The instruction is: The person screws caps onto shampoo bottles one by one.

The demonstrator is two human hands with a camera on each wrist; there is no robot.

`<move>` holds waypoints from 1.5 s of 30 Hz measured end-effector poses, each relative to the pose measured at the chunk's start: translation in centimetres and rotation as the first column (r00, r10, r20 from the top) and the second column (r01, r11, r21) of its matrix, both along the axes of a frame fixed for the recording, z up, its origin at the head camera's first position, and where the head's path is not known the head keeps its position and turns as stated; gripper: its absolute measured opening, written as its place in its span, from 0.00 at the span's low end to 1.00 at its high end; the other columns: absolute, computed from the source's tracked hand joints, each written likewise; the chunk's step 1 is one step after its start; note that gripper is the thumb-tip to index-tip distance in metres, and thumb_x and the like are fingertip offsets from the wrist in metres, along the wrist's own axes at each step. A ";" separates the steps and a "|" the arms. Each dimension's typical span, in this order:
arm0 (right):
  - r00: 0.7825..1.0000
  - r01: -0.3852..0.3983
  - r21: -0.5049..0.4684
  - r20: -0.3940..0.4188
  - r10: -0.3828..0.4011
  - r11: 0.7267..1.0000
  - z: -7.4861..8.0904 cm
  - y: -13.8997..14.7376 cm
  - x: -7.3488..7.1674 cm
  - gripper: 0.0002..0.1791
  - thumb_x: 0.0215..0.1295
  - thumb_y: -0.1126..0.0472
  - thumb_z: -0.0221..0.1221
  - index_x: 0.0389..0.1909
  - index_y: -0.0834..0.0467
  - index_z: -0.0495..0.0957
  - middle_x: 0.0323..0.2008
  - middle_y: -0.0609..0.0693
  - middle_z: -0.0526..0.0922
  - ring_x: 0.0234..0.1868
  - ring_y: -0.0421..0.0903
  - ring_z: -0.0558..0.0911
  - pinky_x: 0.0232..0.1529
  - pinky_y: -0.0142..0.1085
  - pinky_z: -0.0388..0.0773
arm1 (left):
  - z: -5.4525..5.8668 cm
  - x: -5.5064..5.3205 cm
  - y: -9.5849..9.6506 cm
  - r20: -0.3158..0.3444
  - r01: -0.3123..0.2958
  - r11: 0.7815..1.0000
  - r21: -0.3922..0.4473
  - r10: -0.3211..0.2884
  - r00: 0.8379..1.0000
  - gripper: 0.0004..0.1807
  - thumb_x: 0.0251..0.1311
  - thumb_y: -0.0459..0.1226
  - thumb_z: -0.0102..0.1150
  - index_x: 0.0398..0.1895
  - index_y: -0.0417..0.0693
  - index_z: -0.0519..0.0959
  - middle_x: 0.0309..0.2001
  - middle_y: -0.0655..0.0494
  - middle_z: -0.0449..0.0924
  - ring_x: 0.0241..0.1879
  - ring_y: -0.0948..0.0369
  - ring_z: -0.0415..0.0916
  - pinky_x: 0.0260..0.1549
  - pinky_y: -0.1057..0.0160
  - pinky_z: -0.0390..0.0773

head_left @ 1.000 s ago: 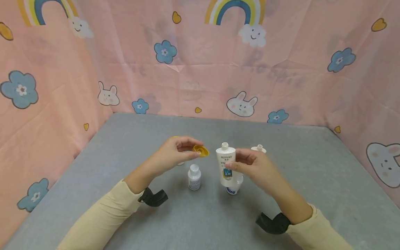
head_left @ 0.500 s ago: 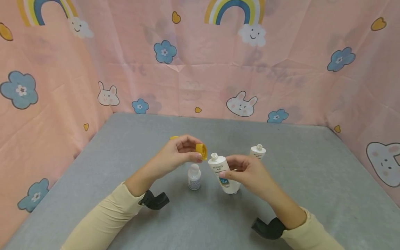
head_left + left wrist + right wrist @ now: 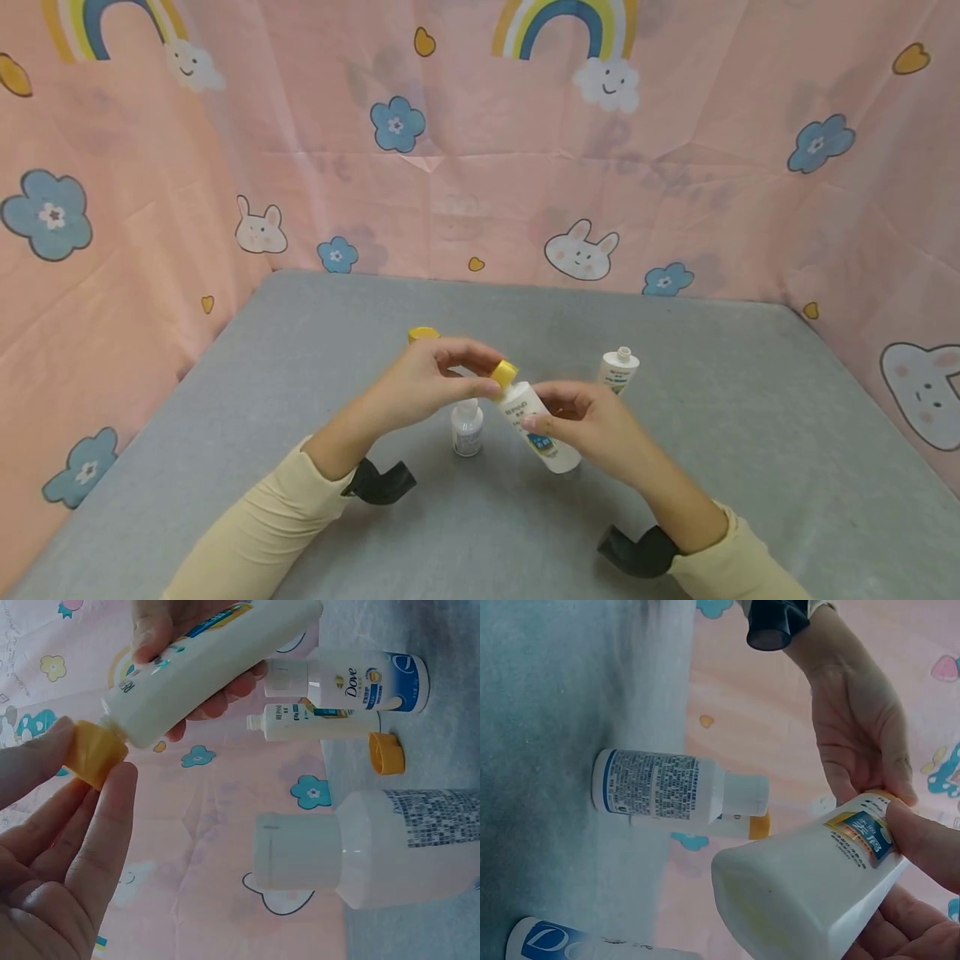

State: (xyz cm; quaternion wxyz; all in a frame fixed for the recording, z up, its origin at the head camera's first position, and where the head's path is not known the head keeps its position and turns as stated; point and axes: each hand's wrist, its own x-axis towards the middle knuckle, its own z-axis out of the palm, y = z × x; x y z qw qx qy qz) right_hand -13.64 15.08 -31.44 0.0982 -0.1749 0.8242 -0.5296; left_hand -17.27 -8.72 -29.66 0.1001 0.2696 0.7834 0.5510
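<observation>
My left hand (image 3: 427, 387) pinches a yellow cap (image 3: 504, 374) between thumb and fingertips, at the top of a white bottle. The bottle (image 3: 555, 454), with a blue label patch, leans to the left, held off the table in my right hand (image 3: 600, 425). In the left wrist view the cap (image 3: 96, 754) overlaps the bottle's neck at a slant. Right-hand fingers lie around the bottle body (image 3: 795, 885), the thumb on its label side. Just below my left hand stands a small white bottle (image 3: 467, 431) with dense print, partly covered by that hand.
An uncapped white bottle (image 3: 618, 367) stands behind my right hand. The left wrist view has a white-and-blue Dove bottle (image 3: 367, 681) and a loose yellow cap (image 3: 387, 754) on the grey table (image 3: 450, 645). A yellow-capped bottle (image 3: 423, 332) is mostly hidden behind my left hand.
The bottle has moved down and left and tilted toward my left hand. The yellow cap has turned over and come onto the bottle's neck.
</observation>
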 end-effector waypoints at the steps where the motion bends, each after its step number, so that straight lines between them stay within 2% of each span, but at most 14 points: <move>1: 1.000 -0.001 0.002 0.002 0.001 1.000 0.0 0.0 0.0 0.20 0.66 0.57 0.65 0.54 0.64 0.81 0.45 0.59 0.86 0.39 0.45 0.84 0.40 0.38 0.82 | 0.0 0.1 0.0 -0.008 -0.006 1.000 -0.013 0.006 1.000 0.16 0.58 0.36 0.70 0.51 0.47 0.84 0.46 0.53 0.86 0.46 0.59 0.82 0.44 0.62 0.85; 9: 0.999 -0.038 -0.010 -0.001 0.038 0.999 -0.1 0.0 0.0 0.19 0.66 0.59 0.64 0.54 0.64 0.81 0.46 0.60 0.86 0.41 0.46 0.84 0.41 0.39 0.81 | 0.2 0.6 0.1 -0.069 -0.044 0.995 -0.089 0.038 0.997 0.16 0.55 0.38 0.73 0.48 0.48 0.86 0.43 0.55 0.87 0.42 0.62 0.82 0.41 0.63 0.85; 20: 0.995 -0.094 -0.027 -0.026 0.093 0.995 0.0 0.4 0.3 0.18 0.67 0.60 0.63 0.53 0.67 0.81 0.46 0.60 0.86 0.41 0.44 0.84 0.42 0.35 0.83 | 0.7 1.2 0.2 -0.131 -0.003 0.994 -0.106 -0.011 0.991 0.17 0.55 0.36 0.73 0.49 0.42 0.85 0.43 0.50 0.86 0.40 0.59 0.83 0.39 0.67 0.85; 24: 0.991 -0.134 -0.048 0.000 0.134 0.990 -0.2 0.7 0.1 0.19 0.68 0.60 0.63 0.54 0.68 0.80 0.46 0.63 0.86 0.40 0.43 0.84 0.42 0.36 0.83 | 0.6 1.1 0.1 -0.166 0.048 0.994 -0.096 -0.064 0.984 0.16 0.55 0.34 0.72 0.48 0.41 0.85 0.44 0.50 0.87 0.43 0.59 0.83 0.42 0.68 0.84; 29: 0.982 -0.179 -0.072 0.042 0.182 0.981 -0.4 1.0 -0.1 0.21 0.69 0.60 0.61 0.56 0.70 0.78 0.47 0.65 0.85 0.41 0.44 0.84 0.42 0.39 0.83 | 0.6 0.9 -0.2 -0.230 0.131 0.987 -0.096 -0.150 0.962 0.17 0.56 0.32 0.71 0.50 0.44 0.85 0.48 0.54 0.86 0.49 0.62 0.82 0.49 0.64 0.83; 32: 0.983 -0.176 -0.076 0.047 0.179 0.982 -0.3 1.1 -0.2 0.22 0.69 0.59 0.61 0.57 0.70 0.77 0.48 0.66 0.84 0.42 0.46 0.83 0.43 0.41 0.82 | 0.7 0.9 -0.5 -0.254 0.138 0.986 -0.096 -0.159 0.954 0.24 0.54 0.33 0.72 0.56 0.47 0.82 0.56 0.55 0.83 0.56 0.61 0.80 0.56 0.64 0.81; 34: 0.985 -0.163 -0.082 0.049 0.167 0.983 -0.1 1.1 -0.2 0.22 0.69 0.59 0.61 0.57 0.70 0.77 0.48 0.67 0.84 0.42 0.46 0.83 0.44 0.42 0.82 | 0.8 0.9 -0.5 -0.267 0.113 0.991 -0.077 -0.130 0.955 0.30 0.51 0.34 0.74 0.61 0.46 0.79 0.61 0.54 0.80 0.60 0.59 0.77 0.60 0.63 0.78; 36: 0.988 -0.140 -0.079 0.055 0.145 0.987 0.0 1.1 -0.2 0.22 0.68 0.59 0.62 0.57 0.70 0.77 0.48 0.66 0.84 0.42 0.47 0.83 0.44 0.42 0.81 | 0.9 0.9 -0.4 -0.261 0.057 0.996 -0.063 -0.071 0.963 0.32 0.51 0.34 0.74 0.63 0.45 0.77 0.62 0.53 0.79 0.61 0.58 0.77 0.61 0.64 0.77; 40: 0.991 -0.113 -0.063 0.058 0.117 0.992 0.2 0.9 0.0 0.21 0.68 0.59 0.63 0.56 0.68 0.78 0.48 0.63 0.85 0.42 0.47 0.83 0.44 0.42 0.81 | 0.9 1.2 -0.1 -0.205 -0.081 0.989 -0.120 0.055 0.977 0.23 0.58 0.42 0.71 0.57 0.49 0.82 0.50 0.58 0.86 0.49 0.63 0.81 0.50 0.65 0.82; 42: 0.992 -0.118 -0.056 0.042 0.120 0.991 0.3 0.8 0.1 0.21 0.67 0.59 0.63 0.55 0.68 0.79 0.47 0.63 0.85 0.42 0.47 0.83 0.43 0.42 0.81 | 0.8 1.3 0.1 -0.186 -0.101 0.981 -0.165 0.070 0.980 0.18 0.59 0.45 0.69 0.52 0.51 0.85 0.44 0.61 0.87 0.44 0.66 0.82 0.45 0.65 0.83; 45: 0.991 -0.130 -0.047 0.023 0.131 0.990 0.2 0.7 0.1 0.20 0.67 0.59 0.63 0.55 0.68 0.79 0.47 0.63 0.85 0.42 0.46 0.84 0.43 0.42 0.82 | 0.7 1.5 0.2 -0.173 -0.087 0.979 -0.185 0.055 0.983 0.15 0.59 0.46 0.69 0.47 0.52 0.87 0.41 0.62 0.88 0.42 0.66 0.81 0.42 0.64 0.83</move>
